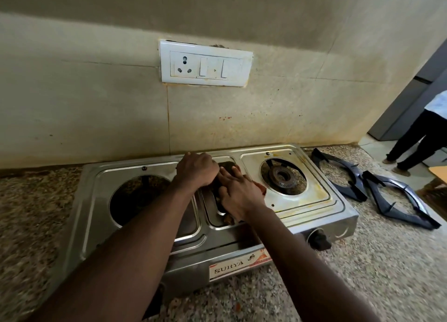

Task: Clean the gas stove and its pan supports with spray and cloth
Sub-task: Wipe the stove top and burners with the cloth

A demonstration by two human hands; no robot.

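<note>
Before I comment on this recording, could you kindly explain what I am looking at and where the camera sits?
There is no robot here. One camera is worn on a person's head and looks down at their two bare hands. A steel two-burner gas stove sits on a speckled countertop. The left hand and right hand press together on a dark cloth at the stove's middle. Two dark pan supports lie on the countertop to the right. A socket panel is on the wall. No spray bottle shows.

One stove (321,215); two pan supports (343,176) (406,200); two hands (197,169) (239,196); one cloth (226,165)
</note>
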